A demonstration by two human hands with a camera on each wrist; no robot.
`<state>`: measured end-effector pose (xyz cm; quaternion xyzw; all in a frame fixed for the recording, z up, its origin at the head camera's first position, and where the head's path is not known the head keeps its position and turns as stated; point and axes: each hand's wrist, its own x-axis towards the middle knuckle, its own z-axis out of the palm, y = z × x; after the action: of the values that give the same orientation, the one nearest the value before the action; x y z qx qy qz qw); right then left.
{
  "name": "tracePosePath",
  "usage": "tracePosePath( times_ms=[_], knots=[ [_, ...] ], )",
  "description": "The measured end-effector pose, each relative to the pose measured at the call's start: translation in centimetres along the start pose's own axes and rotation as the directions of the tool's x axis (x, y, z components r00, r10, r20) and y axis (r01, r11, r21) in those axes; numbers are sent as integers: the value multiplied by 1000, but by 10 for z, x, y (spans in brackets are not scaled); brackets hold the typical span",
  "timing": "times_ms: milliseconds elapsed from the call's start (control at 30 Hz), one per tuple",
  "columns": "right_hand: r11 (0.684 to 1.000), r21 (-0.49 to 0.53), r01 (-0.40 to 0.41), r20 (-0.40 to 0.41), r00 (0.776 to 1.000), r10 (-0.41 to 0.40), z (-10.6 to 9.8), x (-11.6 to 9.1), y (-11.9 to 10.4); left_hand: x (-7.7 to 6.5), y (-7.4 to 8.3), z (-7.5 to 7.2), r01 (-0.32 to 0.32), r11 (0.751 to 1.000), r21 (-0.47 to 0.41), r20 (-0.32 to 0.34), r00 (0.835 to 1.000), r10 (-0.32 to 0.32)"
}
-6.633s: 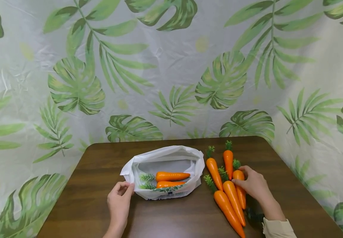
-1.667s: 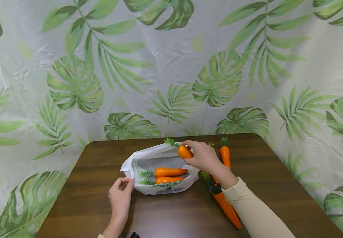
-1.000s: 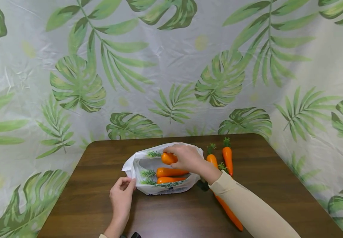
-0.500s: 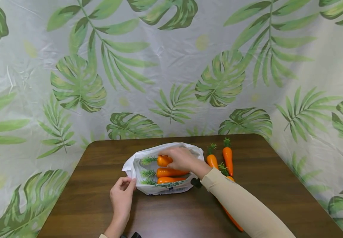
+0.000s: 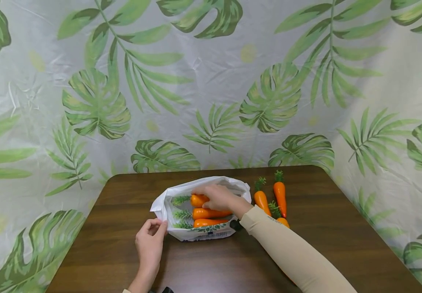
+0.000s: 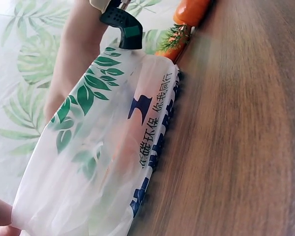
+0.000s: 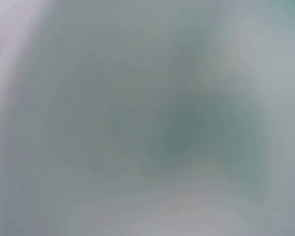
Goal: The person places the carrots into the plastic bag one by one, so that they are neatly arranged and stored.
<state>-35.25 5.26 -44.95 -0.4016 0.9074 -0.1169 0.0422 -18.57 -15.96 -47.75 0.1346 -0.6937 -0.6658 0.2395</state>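
Note:
A white plastic bag (image 5: 192, 187) with green leaf print lies with its mouth wide on the table. My left hand (image 5: 149, 242) pinches the bag's left rim between thumb and fingers. Inside the bag, my right hand (image 5: 218, 198) grips an orange carrot (image 5: 198, 200) near its leafy top, which points left. Two more carrots lie in front of it, a middle carrot (image 5: 211, 213) and a front carrot (image 5: 209, 222), side by side. In the left wrist view the printed bag wall (image 6: 113, 137) hides the carrots behind it. The right wrist view is only a blur.
Right of the bag, loose carrots lie on the brown table (image 5: 123, 203): one carrot (image 5: 261, 202) near the bag, another carrot (image 5: 280, 197) farther right. The right sleeve (image 5: 295, 248) covers most of the others. A leaf-patterned curtain (image 5: 211, 81) hangs behind.
My right hand took a carrot from the pile on the right, carried it left over the bag and lowered it in behind the other two. My left hand stayed at the rim.

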Motion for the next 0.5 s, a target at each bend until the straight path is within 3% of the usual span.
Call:
tracePosePath(
  times_ms=[500],
  knots=[
    [1000, 22, -21, 25, 999, 21, 14, 1, 0, 1, 0, -1, -19, 1000, -4, -1, 1000, 19]
  ],
)
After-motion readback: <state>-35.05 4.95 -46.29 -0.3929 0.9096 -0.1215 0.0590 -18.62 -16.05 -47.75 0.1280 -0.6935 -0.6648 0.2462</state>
